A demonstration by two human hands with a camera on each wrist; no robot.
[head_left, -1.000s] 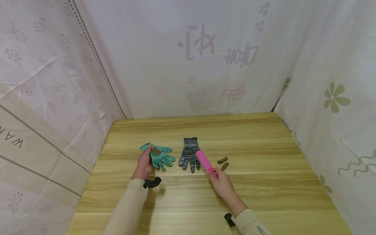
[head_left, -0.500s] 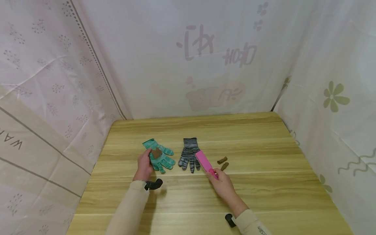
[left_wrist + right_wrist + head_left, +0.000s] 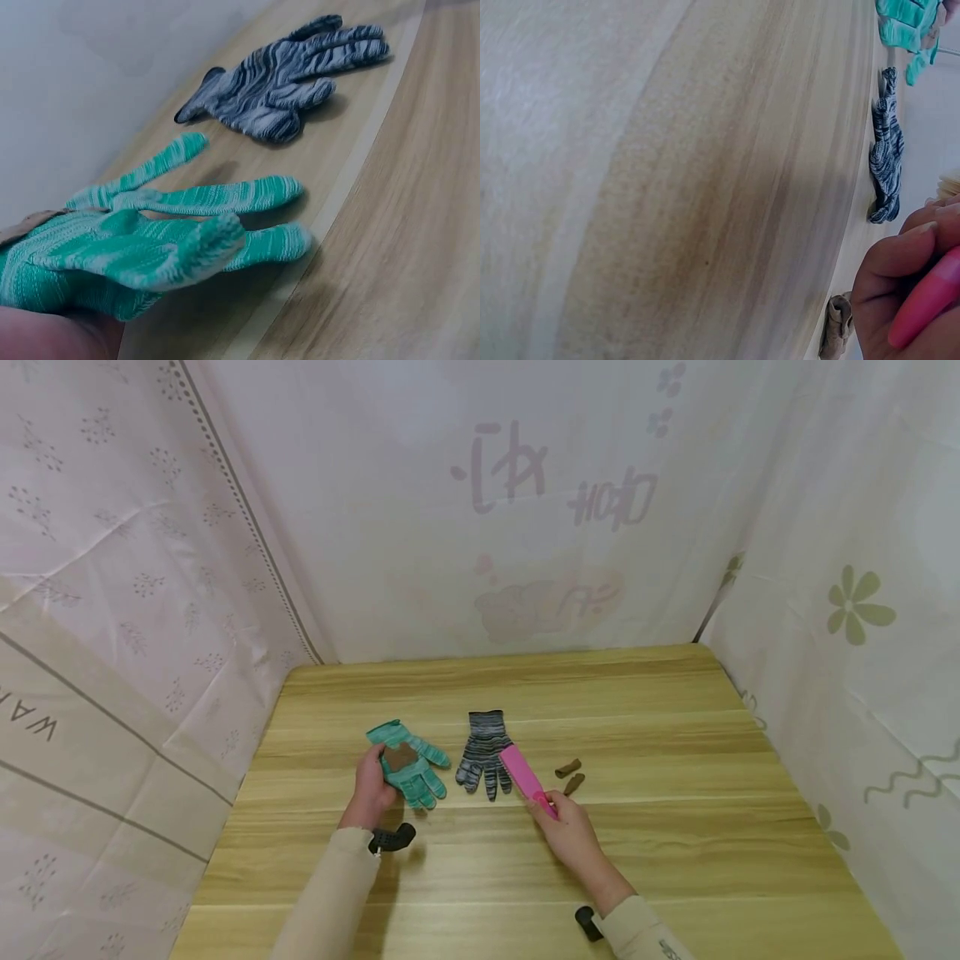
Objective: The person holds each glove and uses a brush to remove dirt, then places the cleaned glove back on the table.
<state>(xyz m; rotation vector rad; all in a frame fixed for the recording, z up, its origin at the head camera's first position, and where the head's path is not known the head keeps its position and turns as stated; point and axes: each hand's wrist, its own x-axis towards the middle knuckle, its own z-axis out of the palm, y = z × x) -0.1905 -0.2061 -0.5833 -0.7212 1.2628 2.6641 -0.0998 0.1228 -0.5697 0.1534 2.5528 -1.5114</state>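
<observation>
Three pale patterned cloth walls (left cloth (image 3: 112, 568), back cloth (image 3: 390, 527), right cloth (image 3: 847, 710)) box in a wood-grain table (image 3: 480, 877). Going by the grey striped glove (image 3: 483, 747) as the landmark: it's lying on the tabletop, cuff toward the back. The green glove (image 3: 427, 777) is just left of it, in the left hand (image 3: 371, 789), with a brown patch (image 3: 400, 757) on its top side. Thumb's up by that patch, pinching the glove's edge; the other fingers are hidden under it, so can't tell how they sit. Right hand (image 3: 566, 827), down and right of the grey glove, has its fingers curled round a pink brush (image 3: 521, 768). From the head view the brush's far end gets in the way of the grey glove's right edge; can't tell if they touch. Two brown rolls, one (image 3: 568, 769) just beyond the other (image 3: 574, 784), lie right of the grey glove.
</observation>
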